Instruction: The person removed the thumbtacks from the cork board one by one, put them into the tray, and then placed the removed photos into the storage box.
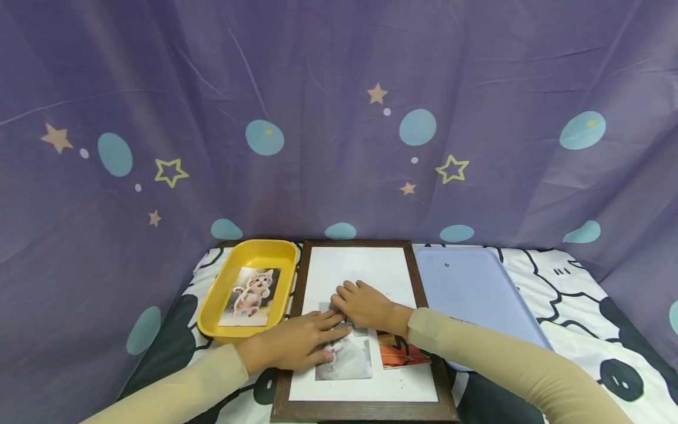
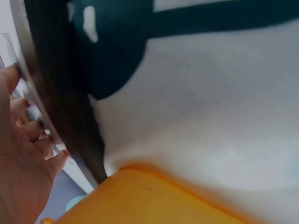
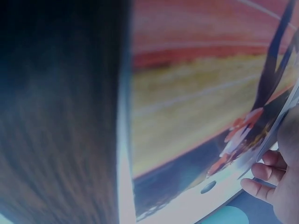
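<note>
My left hand (image 1: 293,341) rests with spread, straight fingers over the left side of a pale photo (image 1: 352,360) of a white animal, which lies on a white board (image 1: 360,265) in a brown frame. Just above it, my right hand (image 1: 371,306) reaches in from the right, fingertips down at the photo's upper part. Its thumb and index tips are hidden, so I cannot tell whether they pinch anything. Under the right wrist lies a second photo (image 1: 397,356) with a red and yellow running track, filling much of the right wrist view.
To the left stands a yellow tub (image 1: 212,321) holding a kitten photo (image 1: 254,297). A pale blue tray (image 1: 477,288) with a small dark round item (image 1: 446,265) on it lies right of the frame (image 1: 418,277). Behind hangs a purple curtain (image 1: 328,176).
</note>
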Motion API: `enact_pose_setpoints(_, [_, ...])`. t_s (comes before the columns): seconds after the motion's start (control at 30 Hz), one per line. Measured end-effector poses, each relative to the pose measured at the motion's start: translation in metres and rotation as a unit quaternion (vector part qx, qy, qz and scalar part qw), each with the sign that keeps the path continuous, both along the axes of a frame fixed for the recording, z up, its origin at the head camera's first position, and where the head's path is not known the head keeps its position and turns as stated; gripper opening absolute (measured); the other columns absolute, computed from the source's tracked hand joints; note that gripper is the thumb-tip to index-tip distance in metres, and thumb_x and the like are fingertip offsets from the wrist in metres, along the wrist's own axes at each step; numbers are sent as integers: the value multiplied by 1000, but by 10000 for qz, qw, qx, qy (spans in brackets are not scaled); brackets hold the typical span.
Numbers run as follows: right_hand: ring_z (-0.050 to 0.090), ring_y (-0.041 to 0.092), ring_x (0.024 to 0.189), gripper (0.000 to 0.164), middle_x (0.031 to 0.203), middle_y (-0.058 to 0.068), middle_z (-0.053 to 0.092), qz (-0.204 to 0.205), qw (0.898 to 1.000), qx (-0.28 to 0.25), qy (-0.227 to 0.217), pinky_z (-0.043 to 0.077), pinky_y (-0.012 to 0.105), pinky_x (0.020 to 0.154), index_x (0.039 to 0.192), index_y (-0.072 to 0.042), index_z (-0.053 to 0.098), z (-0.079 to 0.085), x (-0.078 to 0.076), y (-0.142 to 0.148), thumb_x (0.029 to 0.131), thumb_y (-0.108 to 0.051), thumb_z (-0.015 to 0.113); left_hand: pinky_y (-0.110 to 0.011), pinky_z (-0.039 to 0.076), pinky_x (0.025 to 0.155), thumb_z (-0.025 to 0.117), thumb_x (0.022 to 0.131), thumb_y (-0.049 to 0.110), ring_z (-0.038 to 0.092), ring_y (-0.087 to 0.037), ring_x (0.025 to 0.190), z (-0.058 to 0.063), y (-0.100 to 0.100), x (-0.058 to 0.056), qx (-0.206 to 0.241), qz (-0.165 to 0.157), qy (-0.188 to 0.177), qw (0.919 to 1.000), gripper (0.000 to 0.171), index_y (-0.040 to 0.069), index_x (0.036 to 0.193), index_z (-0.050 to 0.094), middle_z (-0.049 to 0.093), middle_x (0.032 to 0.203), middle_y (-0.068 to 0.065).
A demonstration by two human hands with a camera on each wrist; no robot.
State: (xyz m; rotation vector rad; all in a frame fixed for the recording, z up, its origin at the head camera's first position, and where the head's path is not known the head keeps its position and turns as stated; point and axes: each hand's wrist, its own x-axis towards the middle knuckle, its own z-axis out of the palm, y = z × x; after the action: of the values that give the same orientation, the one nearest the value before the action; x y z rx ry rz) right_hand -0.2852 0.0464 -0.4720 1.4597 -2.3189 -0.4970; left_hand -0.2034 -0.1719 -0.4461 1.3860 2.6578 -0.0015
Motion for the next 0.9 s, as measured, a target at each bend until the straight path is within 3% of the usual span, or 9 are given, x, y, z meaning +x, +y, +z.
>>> enact_pose_setpoints(0.27, [53, 14, 96, 20, 109, -2, 58, -57, 9998, 20, -186, 55, 29, 82, 115, -17, 49, 1, -2, -2, 110, -35, 40, -53, 25, 125, 32, 108, 52, 21, -24, 157, -12, -6, 0, 176, -5, -80, 9998, 62, 27, 164, 21, 19, 170, -9])
enact_pose_setpoints(0.5, [53, 14, 96, 21, 110, -3, 58, -60, 9997, 7, -256, 55, 29, 81, 115, -18, 50, 2, -4, -2, 109, -36, 40, -53, 25, 125, 29, 108, 55, 17, -22, 158, -17, -9, 0, 236, -7, 49, 9997, 64, 28, 165, 18, 15, 171, -7])
enact_pose_setpoints(0.9, [54, 14, 97, 23, 112, -3, 59, -87, 9996, 90, -252, 56, 29, 82, 115, -17, 48, 2, -3, -1, 109, -38, 40, -53, 27, 124, 31, 107, 56, 23, -25, 157, -9, -2, 0, 27, 43, -50, 10000, 64, 28, 164, 22, 23, 169, -7])
